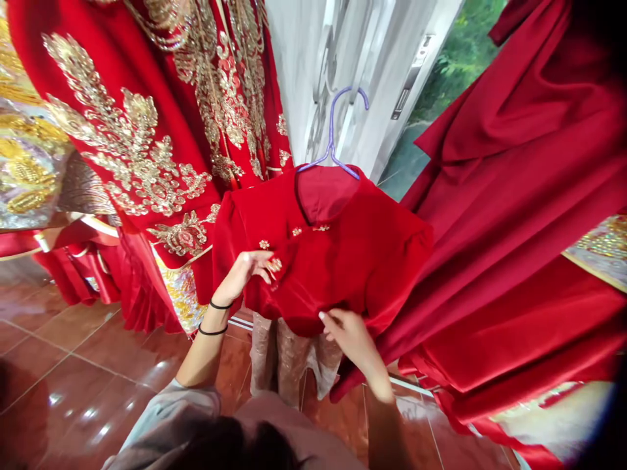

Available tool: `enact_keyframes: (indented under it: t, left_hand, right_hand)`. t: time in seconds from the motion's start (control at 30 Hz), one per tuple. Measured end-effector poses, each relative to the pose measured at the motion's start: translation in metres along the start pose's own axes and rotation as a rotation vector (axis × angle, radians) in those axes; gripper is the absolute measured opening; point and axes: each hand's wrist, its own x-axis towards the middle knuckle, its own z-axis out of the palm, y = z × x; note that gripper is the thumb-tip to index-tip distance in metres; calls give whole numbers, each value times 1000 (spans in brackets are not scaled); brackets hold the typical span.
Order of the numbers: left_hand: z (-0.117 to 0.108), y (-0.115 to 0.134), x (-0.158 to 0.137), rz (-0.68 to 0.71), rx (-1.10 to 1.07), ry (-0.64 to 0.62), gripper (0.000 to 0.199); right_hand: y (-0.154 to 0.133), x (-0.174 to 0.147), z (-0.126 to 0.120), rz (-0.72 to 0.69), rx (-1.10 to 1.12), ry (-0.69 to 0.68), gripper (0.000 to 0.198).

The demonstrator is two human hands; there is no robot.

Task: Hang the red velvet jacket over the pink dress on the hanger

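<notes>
A short red velvet jacket (337, 261) hangs in front of me on a purple hanger (332, 130). Small gold flower-shaped fasteners run down its front opening. My left hand (251, 269) is at the lower front edge, its fingers closed on the velvet beside a gold fastener (275, 264). At the bottom hem, my right hand (350, 336) pinches the fabric between thumb and fingers. Two thin black bands circle my left wrist.
Left of the jacket hangs a red garment (181, 85) with gold beaded embroidery. Plain dark red cloth (529, 170) drapes on the right. Behind stands a pale door frame (377, 85) with greenery beyond. Reddish glossy tiles (93, 372) cover the floor.
</notes>
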Motion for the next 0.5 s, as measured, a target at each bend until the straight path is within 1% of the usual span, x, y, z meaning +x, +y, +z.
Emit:
enact_keyframes:
  t: [0.03, 0.07, 0.1, 0.13, 0.17, 0.2, 0.23, 0.27, 0.3, 0.33, 0.37, 0.43, 0.5]
  left_hand:
    - [1, 2, -1, -1, -35, -45, 76]
    - [4, 2, 1, 24, 5, -15, 74]
    - [8, 2, 4, 72, 119, 84, 67]
    - [14, 2, 9, 125, 286, 213, 59]
    - [20, 0, 15, 166, 466, 336, 62]
    - [25, -3, 21, 183, 626, 428, 75]
    - [28, -6, 28, 177, 748, 488, 89]
    - [27, -8, 34, 162, 827, 528, 99]
    - [23, -11, 39, 151, 873, 563, 103]
    - [15, -12, 42, 156, 897, 588, 102]
    - [4, -12, 44, 177, 905, 599, 97]
    - [-24, -7, 47, 242, 879, 578, 76]
    - [-54, 1, 51, 299, 802, 524, 52]
  right_hand:
    - [-20, 4, -9, -44, -2, 98, 37]
    - [-40, 11, -14, -124, -26, 271, 34]
    - [-57, 21, -15, -209, -88, 441, 39]
    - [-71, 33, -12, -277, -178, 587, 56]
    - [-80, 48, -8, -310, -274, 677, 74]
    - [-85, 63, -2, -306, -361, 711, 85]
    - [-86, 77, 4, -273, -425, 720, 89]
    - [-84, 89, 7, -221, -463, 728, 86]
    - [-80, 97, 7, -166, -484, 747, 80]
    - [-75, 101, 4, -115, -500, 778, 76]
    - [-69, 102, -4, -72, -518, 812, 75]
    - [-58, 97, -32, -32, -556, 867, 76]
    - [-49, 91, -71, -80, -564, 884, 76]
